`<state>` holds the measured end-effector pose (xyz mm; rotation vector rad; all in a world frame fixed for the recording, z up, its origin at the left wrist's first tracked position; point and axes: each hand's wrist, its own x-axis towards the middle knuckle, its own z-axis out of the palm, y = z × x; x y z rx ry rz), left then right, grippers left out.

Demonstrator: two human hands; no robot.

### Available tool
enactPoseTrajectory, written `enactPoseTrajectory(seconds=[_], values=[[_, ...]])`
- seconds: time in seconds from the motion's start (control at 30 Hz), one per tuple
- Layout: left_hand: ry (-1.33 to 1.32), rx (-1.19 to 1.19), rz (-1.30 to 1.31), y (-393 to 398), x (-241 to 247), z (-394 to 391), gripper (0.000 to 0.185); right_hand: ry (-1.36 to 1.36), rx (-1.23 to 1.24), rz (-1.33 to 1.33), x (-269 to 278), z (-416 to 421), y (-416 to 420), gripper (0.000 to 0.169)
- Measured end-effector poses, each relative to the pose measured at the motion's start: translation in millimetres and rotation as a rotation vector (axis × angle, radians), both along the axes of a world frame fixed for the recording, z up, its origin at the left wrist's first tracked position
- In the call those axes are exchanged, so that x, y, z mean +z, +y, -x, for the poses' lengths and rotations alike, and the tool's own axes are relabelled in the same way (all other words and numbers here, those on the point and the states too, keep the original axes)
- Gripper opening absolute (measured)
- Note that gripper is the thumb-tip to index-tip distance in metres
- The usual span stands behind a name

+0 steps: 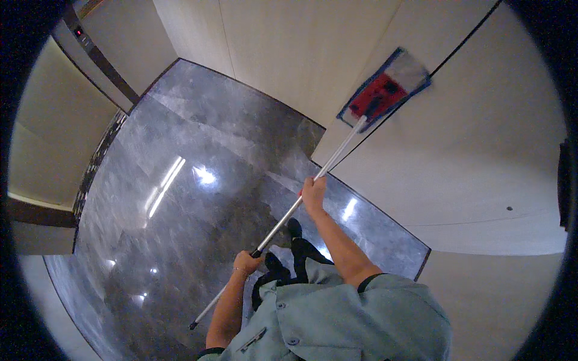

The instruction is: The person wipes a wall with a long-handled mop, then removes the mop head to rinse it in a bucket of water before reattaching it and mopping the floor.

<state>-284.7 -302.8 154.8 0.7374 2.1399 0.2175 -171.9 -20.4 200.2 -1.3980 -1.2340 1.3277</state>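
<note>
Both of my hands grip a long metal mop pole [282, 222] that slants from lower left to upper right. My right hand [314, 194] holds it farther up, toward the head. Lower down, my left hand [246, 262] is closed around the pole by a black collar, and the pole's dark-tipped end sticks out past it. At the far end a flat mop head [378, 97], with a red centre and a blue-edged pale pad, lies against the pale wall panel [289, 49], over a dark vertical seam. The pad's wall-side face is hidden.
Glossy grey marble-look floor [216, 153] reflects several lights. An elevator door [63, 131] with a dark frame [101, 63] stands at left. A wall corner juts out near the pole's upper part. A dark fixture [563, 185] sits at far right.
</note>
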Motion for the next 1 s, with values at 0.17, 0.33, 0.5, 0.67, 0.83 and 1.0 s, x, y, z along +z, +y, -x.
enactPoseTrajectory(seconds=[0.17,0.33,0.5,0.67,0.83,1.0], values=[[-0.188,0.025,-0.045,31,-12,-17,0.054,-0.071,0.003,-0.102,31,-13,12,0.013],[-0.146,0.033,0.024,13,-60,-23,0.054,-0.127,-0.011,-0.244,-45,-14,22,0.011],[-0.216,0.115,0.204,-22,-60,-21,0.055,-0.023,0.068,-0.001,-55,2,-6,0.012],[-0.163,0.103,0.355,-8,-30,-23,0.058,-0.061,0.053,0.255,-123,4,-4,0.015],[-0.123,0.091,0.547,26,-9,-34,0.059,-0.199,0.102,0.394,-182,3,8,0.018],[-0.139,0.138,0.6,62,-16,-35,0.056,-0.067,0.017,0.67,-227,6,28,0.016]])
